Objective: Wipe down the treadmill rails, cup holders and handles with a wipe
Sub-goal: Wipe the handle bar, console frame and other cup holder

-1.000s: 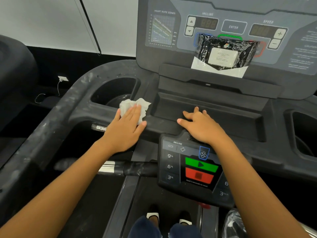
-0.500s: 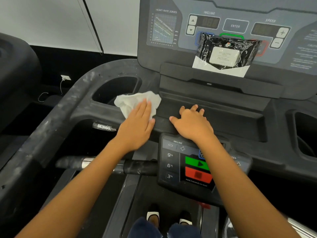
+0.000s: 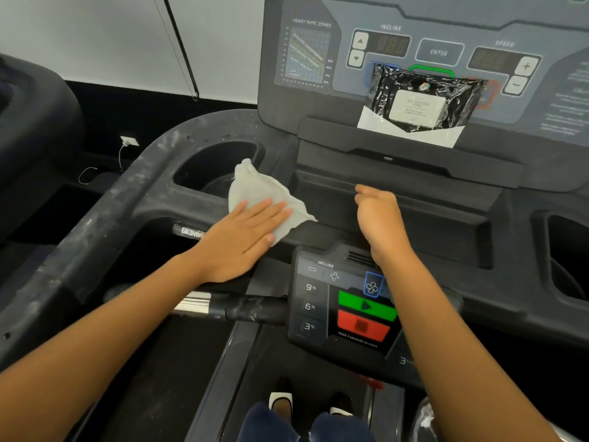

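My left hand point(image 3: 242, 232) lies flat, fingers straight, pressing a white wipe point(image 3: 255, 189) onto the dark treadmill console ledge just right of the left cup holder point(image 3: 210, 167). The wipe spreads out past my fingertips toward the cup holder's rim. My right hand point(image 3: 379, 215) hovers edge-on over the centre tray point(image 3: 430, 212), fingers loosely curled, holding nothing. The dusty left rail point(image 3: 105, 212) curves down to the lower left. A right cup holder point(image 3: 567, 250) shows at the right edge.
A black pack of wipes point(image 3: 420, 100) leans on the display ledge against the console screen. A small control panel point(image 3: 344, 304) with green and red buttons sits below my right wrist. A chrome-and-black handle point(image 3: 229, 306) runs beneath my left forearm. My shoes show on the belt.
My left hand slid the wipe to the right along the ledge and the wipe spread out flatter. My right hand lifted off the tray edge and turned onto its side.
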{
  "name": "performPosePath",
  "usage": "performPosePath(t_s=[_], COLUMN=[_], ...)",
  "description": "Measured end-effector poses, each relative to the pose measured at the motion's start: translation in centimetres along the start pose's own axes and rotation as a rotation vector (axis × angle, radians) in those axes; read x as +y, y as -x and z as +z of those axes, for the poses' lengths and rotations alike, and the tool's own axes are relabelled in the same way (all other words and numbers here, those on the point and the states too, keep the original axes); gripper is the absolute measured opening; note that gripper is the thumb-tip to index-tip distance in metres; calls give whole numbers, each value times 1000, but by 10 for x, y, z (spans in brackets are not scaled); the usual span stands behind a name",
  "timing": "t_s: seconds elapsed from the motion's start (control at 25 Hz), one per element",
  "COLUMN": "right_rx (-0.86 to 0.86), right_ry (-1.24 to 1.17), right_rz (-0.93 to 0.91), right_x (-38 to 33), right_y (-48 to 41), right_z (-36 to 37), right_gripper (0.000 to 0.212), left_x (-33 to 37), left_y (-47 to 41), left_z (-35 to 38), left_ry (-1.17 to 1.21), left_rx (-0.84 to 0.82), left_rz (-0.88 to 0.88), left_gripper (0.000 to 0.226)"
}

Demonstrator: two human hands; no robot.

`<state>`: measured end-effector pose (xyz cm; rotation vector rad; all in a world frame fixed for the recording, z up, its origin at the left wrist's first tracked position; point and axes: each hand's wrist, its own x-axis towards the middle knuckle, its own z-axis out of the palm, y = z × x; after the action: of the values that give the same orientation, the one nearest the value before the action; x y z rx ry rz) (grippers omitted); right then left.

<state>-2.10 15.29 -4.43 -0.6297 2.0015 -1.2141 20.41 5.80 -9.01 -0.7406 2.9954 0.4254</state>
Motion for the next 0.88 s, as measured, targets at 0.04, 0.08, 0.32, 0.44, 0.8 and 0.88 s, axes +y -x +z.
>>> performPosePath(t_s=[0.04, 0.08, 0.32, 0.44, 0.8, 0.88], right_rx=[32, 56, -15, -89, -180, -189], right_ry=[-82, -148, -372, -433, -371, -343], right_rz=[27, 66, 190, 199, 192, 184], right_x=[0, -1, 4, 6, 11, 11], right_y=[0, -1, -6, -9, -12, -10], right_z=[-3, -5, -10, -20, -43, -41], right_gripper=[42, 39, 45, 46, 48, 47], left_x=[9, 22, 45, 23, 54, 29], left_y=[-4, -13, -41, -29, -45, -37], left_z=[0, -2, -13, -14, -18, -16], left_ry=[65, 150, 300, 225, 376, 267], left_rx=[-11, -34, -175, -127, -193, -113], left_rz=[23, 66, 132, 6, 23, -35], left_gripper=[60, 62, 61, 55, 61, 52])
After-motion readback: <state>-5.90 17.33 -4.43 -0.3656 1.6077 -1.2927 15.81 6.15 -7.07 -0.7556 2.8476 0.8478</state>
